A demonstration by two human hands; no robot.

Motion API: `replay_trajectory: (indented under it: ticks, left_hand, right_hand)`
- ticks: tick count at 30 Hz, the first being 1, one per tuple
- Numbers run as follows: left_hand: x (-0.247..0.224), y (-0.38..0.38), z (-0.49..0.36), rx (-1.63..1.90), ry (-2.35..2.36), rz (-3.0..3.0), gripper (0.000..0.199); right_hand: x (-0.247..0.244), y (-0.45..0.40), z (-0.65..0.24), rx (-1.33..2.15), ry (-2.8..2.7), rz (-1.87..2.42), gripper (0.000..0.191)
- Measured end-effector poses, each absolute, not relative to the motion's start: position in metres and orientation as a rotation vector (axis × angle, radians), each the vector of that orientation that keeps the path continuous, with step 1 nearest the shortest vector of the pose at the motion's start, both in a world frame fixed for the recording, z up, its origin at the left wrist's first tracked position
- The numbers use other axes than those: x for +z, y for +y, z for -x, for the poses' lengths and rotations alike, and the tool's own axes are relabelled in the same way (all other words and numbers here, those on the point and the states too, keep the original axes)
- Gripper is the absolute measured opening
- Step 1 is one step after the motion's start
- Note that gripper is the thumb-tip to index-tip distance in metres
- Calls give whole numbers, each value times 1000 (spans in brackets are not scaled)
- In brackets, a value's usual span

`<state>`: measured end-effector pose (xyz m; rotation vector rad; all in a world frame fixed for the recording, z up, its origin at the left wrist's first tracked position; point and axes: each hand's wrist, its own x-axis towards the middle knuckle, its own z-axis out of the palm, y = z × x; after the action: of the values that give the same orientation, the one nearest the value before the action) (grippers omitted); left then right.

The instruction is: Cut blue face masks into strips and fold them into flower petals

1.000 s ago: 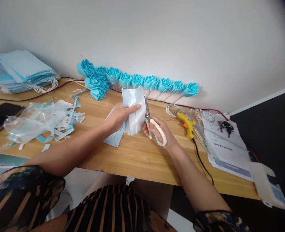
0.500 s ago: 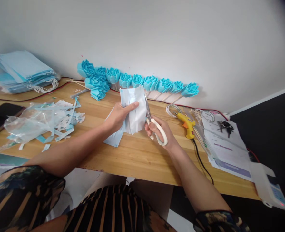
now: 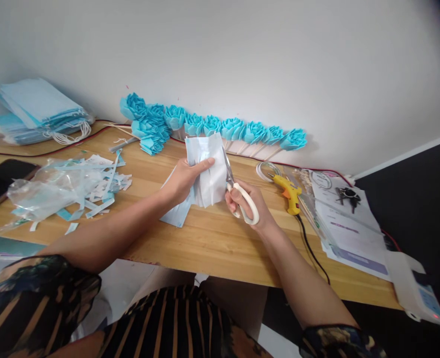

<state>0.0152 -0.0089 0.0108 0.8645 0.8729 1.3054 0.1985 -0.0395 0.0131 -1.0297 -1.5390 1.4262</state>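
My left hand (image 3: 184, 180) pinches a white and pale blue face mask (image 3: 211, 181), thumb on its front and fingers hidden behind. In my right hand (image 3: 252, 199) are white-handled scissors (image 3: 250, 205), my fingers through the loops. Their metal blades lie along the mask's right edge. Under my left hand another light blue mask piece (image 3: 178, 213) rests flat on the wooden table (image 3: 212, 248). Blue flowers (image 3: 233, 128) on thin sticks stand in a row behind, against the wall.
A stack of blue masks (image 3: 41, 107) sits at the back left. Cut strips (image 3: 108, 189), a clear plastic bag (image 3: 44, 191) and a phone (image 3: 7, 176) lie at left. To the right are a yellow glue gun (image 3: 289, 193) with its cord, papers (image 3: 347, 223), keys (image 3: 349, 196) and a power strip (image 3: 414, 286).
Almost nothing differs. My right hand and the scissors have shifted very slightly to the right beside the mask; my left hand holds its place.
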Motion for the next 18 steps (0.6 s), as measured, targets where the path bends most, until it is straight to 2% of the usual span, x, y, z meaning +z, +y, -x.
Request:
replay_trajectory:
  ticks: [18]
  left_hand:
    - [11, -8, -15, 1315, 871, -853, 41]
  right_hand:
    - [12, -40, -196, 1423, -1497, 1030, 46]
